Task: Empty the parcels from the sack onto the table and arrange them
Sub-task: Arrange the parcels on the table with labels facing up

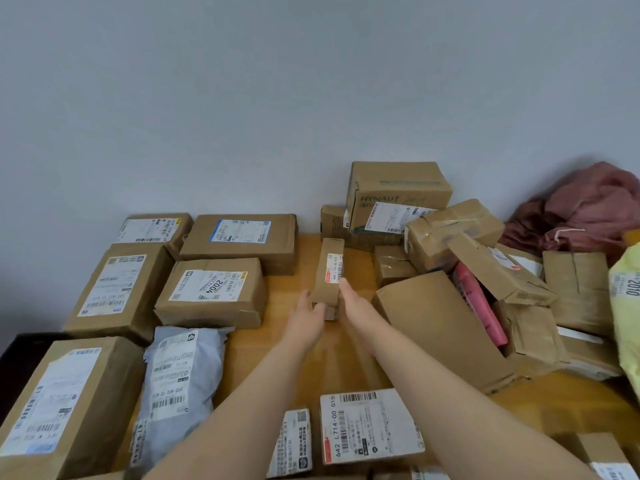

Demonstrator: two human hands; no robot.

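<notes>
Nearest, a flat parcel (369, 426) labelled "642 L714-00 015" lies on the wooden counter (298, 265). Beyond, the left hand (306, 322) and right hand (353, 301) together grip a narrow cardboard box (329, 271). Farthest, a taped carton (394, 195) reads "HYNAUT".

1. Both bare forearms reach forward from the bottom edge of the view and converge toward the middle.
2. The left hand (308, 318) lies palm inward, thumb up, its fingertips pressed to the near left end of a narrow, long brown cardboard parcel (329, 275).
3. The right hand (356, 304) mirrors it on the parcel's right side, fingers extended along the cardboard.
4. The two hands clasp the parcel's near end between them, wrists straight, elbows out of view.
</notes>
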